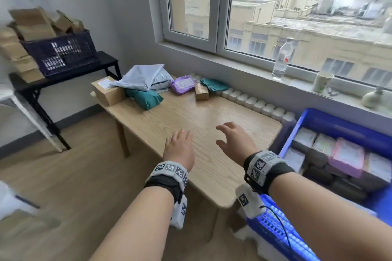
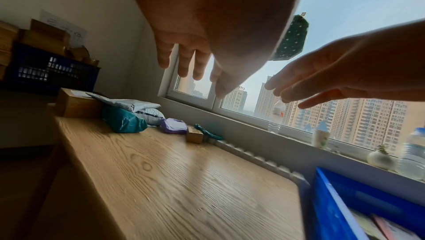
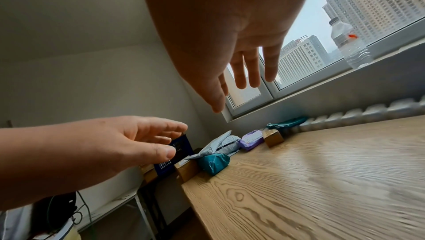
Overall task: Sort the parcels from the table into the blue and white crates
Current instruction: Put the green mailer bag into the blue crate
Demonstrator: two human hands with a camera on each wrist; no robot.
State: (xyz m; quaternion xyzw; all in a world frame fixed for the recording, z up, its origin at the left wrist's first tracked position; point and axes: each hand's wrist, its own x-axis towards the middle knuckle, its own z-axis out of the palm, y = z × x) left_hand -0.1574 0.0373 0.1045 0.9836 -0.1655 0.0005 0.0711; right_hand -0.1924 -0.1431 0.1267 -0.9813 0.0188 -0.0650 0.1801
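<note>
Parcels lie bunched at the far end of the wooden table point(image 1: 191, 121): a cardboard box point(image 1: 107, 91), grey mailer bags point(image 1: 140, 77), a teal bag point(image 1: 145, 98), a purple parcel point(image 1: 183, 85), a small box point(image 1: 201, 91) and another teal bag point(image 1: 214, 84). My left hand point(image 1: 179, 144) and right hand point(image 1: 231, 136) hover over the table's near half, both empty with fingers extended, well short of the parcels. The blue crate point(image 1: 331, 125) at the right holds several wrapped parcels. In the left wrist view the teal bag point(image 2: 123, 121) and purple parcel point(image 2: 173, 125) lie ahead.
A dark crate point(image 1: 60, 53) heaped with cardboard boxes stands on a black side table point(image 1: 70, 76) at the left. On the windowsill point(image 1: 307, 85) stand a water bottle point(image 1: 282, 57), a paper cup point(image 1: 322, 81) and a small pot point(image 1: 375, 97). A radiator point(image 1: 254, 104) runs behind the table.
</note>
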